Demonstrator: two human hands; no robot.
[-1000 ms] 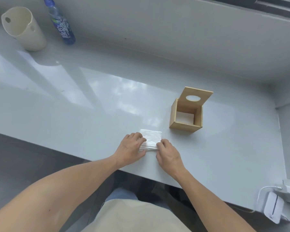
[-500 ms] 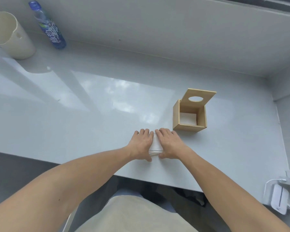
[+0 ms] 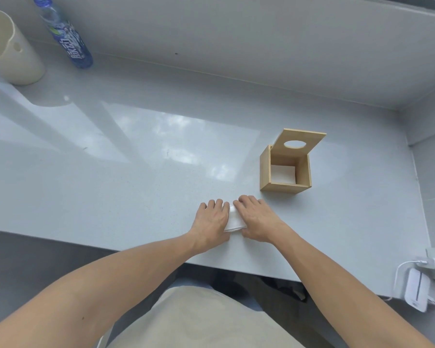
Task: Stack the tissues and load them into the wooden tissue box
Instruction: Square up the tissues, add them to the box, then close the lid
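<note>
both hands (image 3: pixel 211 219) (image 3: pixel 258 218) still pressing tissue stack (image 3: pixel 232 221); nothing moved.

Tissues (image 3: pixel 233 220) — mostly under hands

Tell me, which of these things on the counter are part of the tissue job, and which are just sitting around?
Part of the job: tissue stack, pressed between the left hand and right hand; wooden tissue box with its lid open.

Just lying about: blue bottle, cream jug, white charger.
</note>
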